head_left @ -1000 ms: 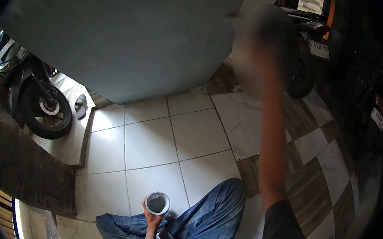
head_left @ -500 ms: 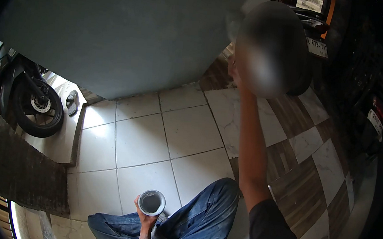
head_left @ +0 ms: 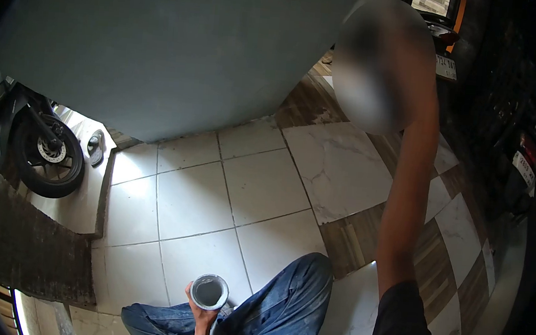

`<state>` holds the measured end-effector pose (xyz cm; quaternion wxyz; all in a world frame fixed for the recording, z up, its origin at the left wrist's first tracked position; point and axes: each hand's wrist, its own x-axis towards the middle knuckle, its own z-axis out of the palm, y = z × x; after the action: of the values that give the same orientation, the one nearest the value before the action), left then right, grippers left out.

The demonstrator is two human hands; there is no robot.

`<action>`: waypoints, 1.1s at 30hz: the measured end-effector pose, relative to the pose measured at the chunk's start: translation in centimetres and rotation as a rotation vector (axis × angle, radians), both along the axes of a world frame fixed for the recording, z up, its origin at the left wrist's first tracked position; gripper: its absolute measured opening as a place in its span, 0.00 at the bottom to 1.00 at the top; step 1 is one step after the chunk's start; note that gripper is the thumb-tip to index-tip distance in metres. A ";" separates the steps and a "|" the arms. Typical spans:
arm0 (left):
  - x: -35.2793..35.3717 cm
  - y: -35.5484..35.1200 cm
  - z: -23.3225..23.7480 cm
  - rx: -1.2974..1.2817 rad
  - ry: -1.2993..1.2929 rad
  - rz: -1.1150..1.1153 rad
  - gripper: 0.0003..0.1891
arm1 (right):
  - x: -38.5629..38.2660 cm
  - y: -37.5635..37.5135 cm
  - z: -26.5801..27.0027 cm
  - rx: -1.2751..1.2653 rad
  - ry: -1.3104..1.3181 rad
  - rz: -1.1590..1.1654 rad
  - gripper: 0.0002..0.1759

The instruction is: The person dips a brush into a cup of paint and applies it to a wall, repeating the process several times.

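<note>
My left hand (head_left: 201,314) is wrapped around a round cup (head_left: 226,296) above my lap. Grey liquid that looks like paint is inside, and grey smears mark the cup's rim. My right arm stretches forward to the upper right, beside the end of a grey wall (head_left: 183,47). A blurred oval patch covers my right hand (head_left: 413,62), so its fingers and anything in them cannot be made out.
My crossed legs in jeans (head_left: 282,304) rest on the white tiled floor (head_left: 196,193). Brown and white tiles (head_left: 353,240) lie to the right. A motorcycle wheel (head_left: 48,156) and a sandal (head_left: 96,147) are at the left. Parked motorcycles (head_left: 523,162) stand at the right.
My right arm has swung to the right, away from the wall's edge. My left hand keeps the cup in nearly the same place.
</note>
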<state>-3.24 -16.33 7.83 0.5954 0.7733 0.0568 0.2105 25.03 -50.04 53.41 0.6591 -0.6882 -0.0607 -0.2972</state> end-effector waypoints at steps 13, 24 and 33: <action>-0.7 -0.5 -0.8 -0.065 0.023 0.000 0.36 | 6.6 2.8 -7.6 -0.484 -0.726 -0.895 0.25; -0.4 0.1 1.3 -0.083 0.038 0.030 0.35 | 15.4 5.8 -12.6 -0.582 -0.616 -0.791 0.35; -1.1 0.1 3.7 -0.042 -0.014 0.040 0.39 | 11.8 -0.4 -20.0 -0.996 -0.102 -0.749 0.32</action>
<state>-4.34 -16.23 11.51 0.6078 0.7577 0.0723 0.2264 36.82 -50.39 33.41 0.1065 -0.8724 0.0222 -0.4765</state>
